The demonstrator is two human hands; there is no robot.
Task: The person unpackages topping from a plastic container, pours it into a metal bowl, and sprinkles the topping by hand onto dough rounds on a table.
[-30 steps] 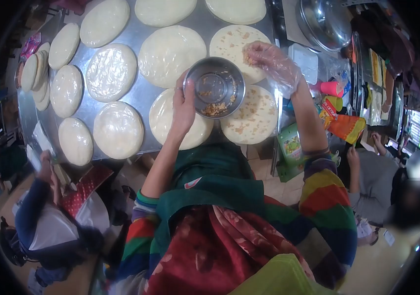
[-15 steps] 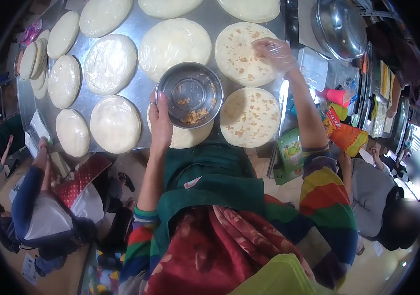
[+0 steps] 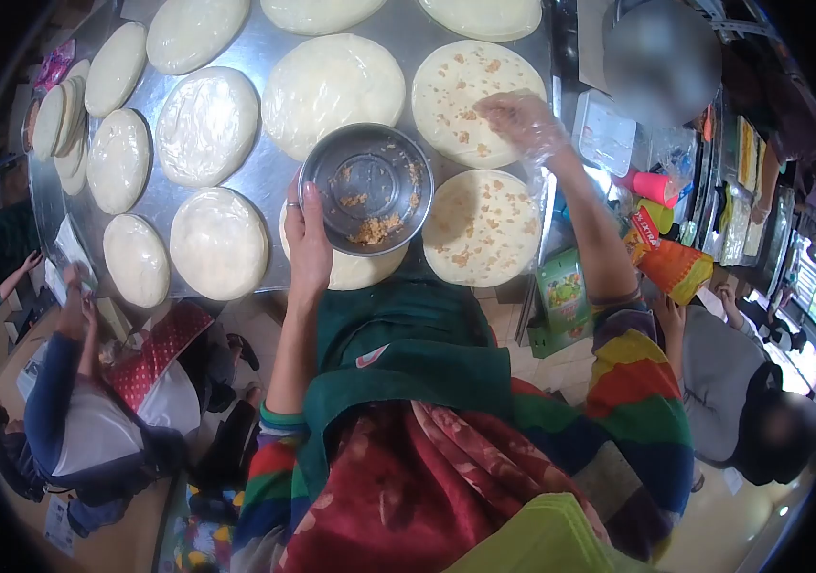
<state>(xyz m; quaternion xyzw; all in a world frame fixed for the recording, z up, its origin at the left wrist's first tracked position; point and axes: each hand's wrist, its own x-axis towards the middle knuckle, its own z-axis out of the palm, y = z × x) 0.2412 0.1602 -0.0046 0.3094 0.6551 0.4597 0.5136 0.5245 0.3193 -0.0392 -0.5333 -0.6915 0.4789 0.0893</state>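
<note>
My left hand (image 3: 309, 246) grips the near left side of a round metal bowl (image 3: 367, 141), its thumb over the rim. Brownish crumbs (image 3: 375, 229) lie in the bottom of the bowl. A clear plastic glove covers my right hand (image 3: 525, 124), held over a flat dough round (image 3: 446, 81) dotted with the same crumbs. Its fingers are bunched together; whether crumbs are between them is hidden. Nearer me lies a second crumb-topped dough round (image 3: 456, 224). The bowl partly hides a plain dough round (image 3: 362, 271) beneath it.
Several plain dough rounds (image 3: 333, 86) cover the metal table (image 3: 269, 24). A stack of rounds (image 3: 50, 124) stands far left. Right of the table are a white plastic tub (image 3: 604, 132), a red cup (image 3: 652, 186) and a green box (image 3: 563, 296). Other people stand at both sides.
My right hand has shifted slightly left and toward me over the crumb-topped dough. The bowl stays in my left hand. At left, another person's arm has moved.
</note>
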